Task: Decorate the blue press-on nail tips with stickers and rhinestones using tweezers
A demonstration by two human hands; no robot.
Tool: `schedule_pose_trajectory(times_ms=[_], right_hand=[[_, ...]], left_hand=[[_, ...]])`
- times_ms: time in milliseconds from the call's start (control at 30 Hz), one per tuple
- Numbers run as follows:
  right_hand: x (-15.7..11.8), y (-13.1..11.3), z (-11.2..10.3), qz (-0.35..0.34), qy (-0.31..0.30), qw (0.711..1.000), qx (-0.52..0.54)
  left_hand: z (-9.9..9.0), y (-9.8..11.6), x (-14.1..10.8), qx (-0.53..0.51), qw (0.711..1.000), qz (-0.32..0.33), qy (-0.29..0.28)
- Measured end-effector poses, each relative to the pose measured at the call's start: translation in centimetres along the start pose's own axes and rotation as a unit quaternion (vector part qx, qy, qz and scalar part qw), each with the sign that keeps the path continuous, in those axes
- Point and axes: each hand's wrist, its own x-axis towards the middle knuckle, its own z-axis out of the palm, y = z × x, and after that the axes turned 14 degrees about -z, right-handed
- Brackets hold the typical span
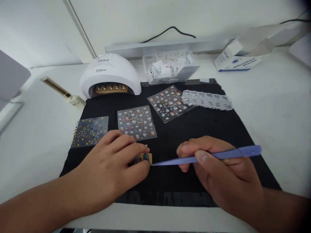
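Note:
My left hand (114, 166) is closed around a small wooden nail stand (150, 158) on the black mat, its thumb and index finger on either side. A dark glossy false nail (146, 157) shows between those fingertips; the rest of the stand is mostly hidden under the hand. In my right hand (218, 168) are blue-purple tweezers (225, 154), gripped between thumb and fingers. Their thin tip points left and reaches the stand's edge beside my left thumb. Whether the tip pinches anything is too small to tell.
On the black mat (194, 129) lie a yellow-and-blue sticker sheet (91, 131), two cartoon sticker sheets (137, 123) (167, 103) and a clear compartment case (207, 100). Behind stand a white nail lamp (111, 69) with another nail stand inside, a clear tub (170, 68) and an open carton (245, 56).

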Motion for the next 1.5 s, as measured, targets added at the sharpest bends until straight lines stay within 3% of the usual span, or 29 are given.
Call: schedule_pose_trajectory(times_ms=[367, 767, 1033, 1500], right_hand=[[0.3, 0.2, 0.1, 0.001, 0.003, 1.0, 0.01], [0.4, -0.1, 0.1, 0.011, -0.001, 1.0, 0.01], [1.6, -0.3, -0.3, 0.004, 0.049, 0.999, 0.011], [2.6, 0.2, -1.1, -0.007, 0.071, 0.997, 0.024]], left_hand=[[0.3, 0.0, 0.2, -0.02, 1.0, -0.001, 0.007], [0.3, 0.2, 0.0, -0.002, 0.998, 0.025, 0.055], [0.5, 0.3, -0.1, 0.02, 0.998, 0.025, 0.059], [0.4, 0.2, -0.1, 0.013, 0.998, 0.027, 0.047]])
